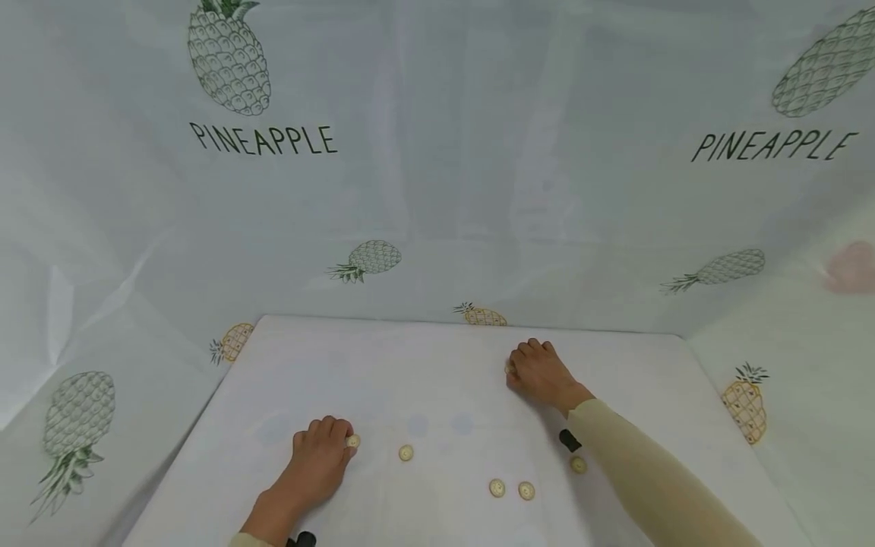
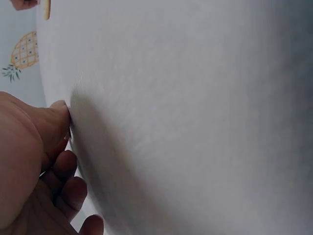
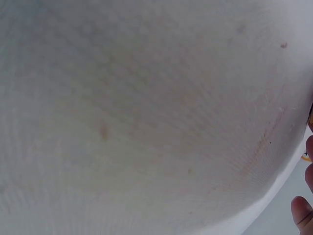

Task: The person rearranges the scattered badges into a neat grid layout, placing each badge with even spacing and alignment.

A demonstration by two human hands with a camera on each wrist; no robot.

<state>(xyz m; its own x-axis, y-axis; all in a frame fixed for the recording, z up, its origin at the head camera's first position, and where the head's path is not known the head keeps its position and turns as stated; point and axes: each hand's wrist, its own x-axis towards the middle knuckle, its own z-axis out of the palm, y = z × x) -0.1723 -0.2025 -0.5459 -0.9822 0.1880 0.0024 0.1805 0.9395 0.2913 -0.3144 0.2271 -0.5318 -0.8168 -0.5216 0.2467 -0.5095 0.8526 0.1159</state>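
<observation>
On the white table [image 1: 437,395], my left hand [image 1: 317,460] pinches a small round cream disc [image 1: 352,441] between thumb and forefinger. In the left wrist view the thumb of the left hand [image 2: 29,147] is close to the tabletop, the other fingers are curled, and the disc is hidden. My right hand [image 1: 540,374] reaches to the far side of the table and holds another cream disc [image 1: 510,366] at its fingertips. Only a few fingertips of the right hand [image 3: 304,210] show at the edge of the right wrist view.
A single cream disc [image 1: 406,453] lies right of the left hand. Two more, a left one [image 1: 497,488] and a right one [image 1: 526,491], lie side by side nearer the front. Another disc [image 1: 578,464] sits by the right sleeve. A pineapple-print sheet [image 1: 437,190] hangs around the table.
</observation>
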